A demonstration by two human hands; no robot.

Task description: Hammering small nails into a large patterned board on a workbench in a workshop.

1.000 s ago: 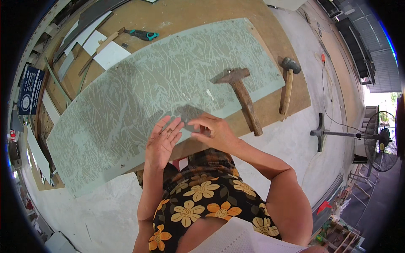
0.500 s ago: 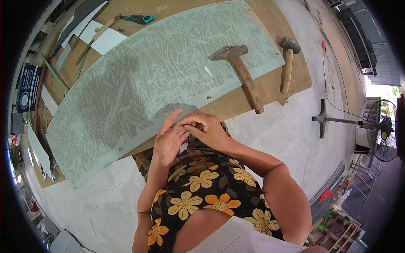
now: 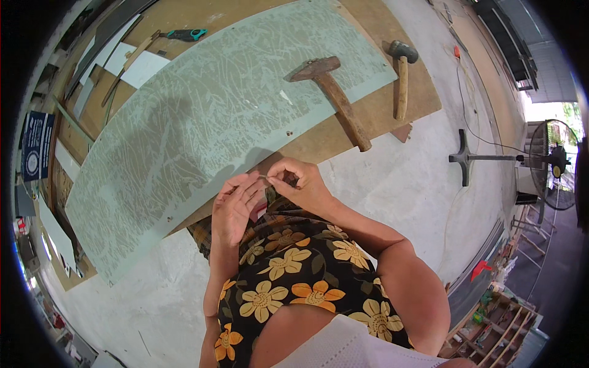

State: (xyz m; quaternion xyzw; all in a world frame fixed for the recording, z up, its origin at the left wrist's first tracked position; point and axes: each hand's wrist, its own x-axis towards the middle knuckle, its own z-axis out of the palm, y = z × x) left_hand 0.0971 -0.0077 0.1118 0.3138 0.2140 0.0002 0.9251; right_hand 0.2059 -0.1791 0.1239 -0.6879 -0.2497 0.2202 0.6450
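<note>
In front of my waist, both hands meet at the near edge of a pale green curved panel (image 3: 215, 156) with a branching pattern. My right hand (image 3: 305, 189) pinches a tiny thin piece between thumb and forefinger, too small to name. Close by on its left, my left hand (image 3: 232, 211) has its palm turned up and its fingers stretched toward that pinch. Farther off, a hammer (image 3: 338, 101) with a rusty head and wooden handle rests on the panel, its handle reaching past the edge. Small dark fasteners (image 3: 289, 133) dot the panel's near border.
Beneath the panel lies a brown board (image 3: 423, 92), bearing a mallet (image 3: 402, 80) with a black head. A teal-and-black handled tool (image 3: 184, 35) and white offcuts (image 3: 144, 69) are at the far left. On the right stand a fan (image 3: 555, 159) and a wooden crate (image 3: 491, 331).
My hands have drawn slightly apart, with the right fingertips now showing clear of the left palm. The whole view has shifted, so panel and hammers appear farther left and higher.
</note>
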